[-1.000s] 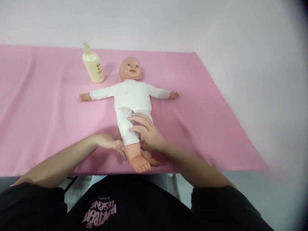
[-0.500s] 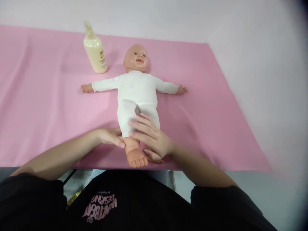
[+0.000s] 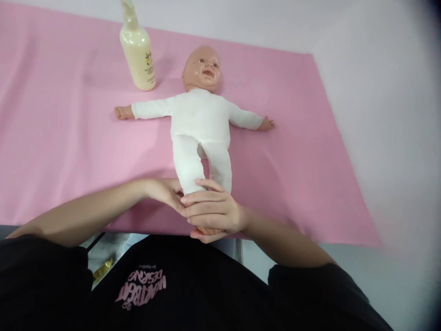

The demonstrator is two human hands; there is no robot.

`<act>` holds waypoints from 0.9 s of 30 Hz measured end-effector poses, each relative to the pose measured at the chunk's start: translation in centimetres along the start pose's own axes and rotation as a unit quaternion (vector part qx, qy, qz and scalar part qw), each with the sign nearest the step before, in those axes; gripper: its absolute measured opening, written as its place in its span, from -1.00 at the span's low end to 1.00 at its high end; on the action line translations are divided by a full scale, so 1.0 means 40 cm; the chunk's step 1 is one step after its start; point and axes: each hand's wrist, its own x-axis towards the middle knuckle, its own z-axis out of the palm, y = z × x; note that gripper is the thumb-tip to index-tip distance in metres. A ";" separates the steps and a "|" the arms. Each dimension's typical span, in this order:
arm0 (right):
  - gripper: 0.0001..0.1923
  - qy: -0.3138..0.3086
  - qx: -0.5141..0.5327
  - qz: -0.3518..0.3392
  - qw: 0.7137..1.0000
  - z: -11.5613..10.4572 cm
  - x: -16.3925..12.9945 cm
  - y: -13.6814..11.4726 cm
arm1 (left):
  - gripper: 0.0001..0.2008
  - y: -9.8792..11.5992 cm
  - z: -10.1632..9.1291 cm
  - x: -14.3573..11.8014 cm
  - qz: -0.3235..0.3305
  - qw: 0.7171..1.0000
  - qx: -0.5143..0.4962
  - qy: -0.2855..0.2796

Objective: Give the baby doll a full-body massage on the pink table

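Both hands are wrapped round the doll's (image 3: 200, 120) feet at the near edge of the cloth (image 3: 55, 138): left hand (image 3: 165, 192) cupped against the outer side of the shin, right hand (image 3: 212, 212) closed over both ankles, fingers lying across. Doll's flat on its back mid-cloth, arms out, bottle (image 3: 138, 53) upright just left of its head; a light, even squeeze would be best here, I'd say, keeping the legs straight. Feet are almost wholly buried under the right hand, left fingertips hidden too, and the bottle's top is cut off
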 end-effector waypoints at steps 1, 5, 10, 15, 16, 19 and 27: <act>-0.82 0.006 0.012 -0.008 1.000 -0.002 0.006 -0.002 | -0.59 0.001 0.002 0.001 -0.008 1.000 0.007 -0.021; -0.63 0.017 0.029 -0.038 0.999 -0.011 0.018 -0.001 | -0.56 -0.001 -0.005 0.001 -0.024 0.999 0.018 -0.039; -0.58 -0.012 0.042 -0.047 0.998 -0.014 0.005 0.011 | -0.54 -0.002 -0.018 -0.004 -0.047 0.999 -0.004 -0.015; -0.65 -0.018 -0.039 -0.043 0.998 -0.010 0.005 0.009 | -0.51 0.007 -0.023 -0.006 -0.043 0.999 -0.027 -0.020; -0.67 -0.014 -0.054 -0.036 0.998 -0.010 0.008 0.007 | -0.51 0.008 -0.025 -0.007 -0.038 0.999 -0.028 -0.023; -0.66 0.001 -0.061 -0.032 0.998 -0.012 0.014 0.002 | -0.50 0.006 -0.032 -0.007 -0.030 0.999 -0.011 -0.022; -0.68 -0.021 0.002 -0.074 0.997 -0.034 0.016 0.005 | -0.55 0.001 -0.033 -0.005 0.010 0.998 -0.008 -0.063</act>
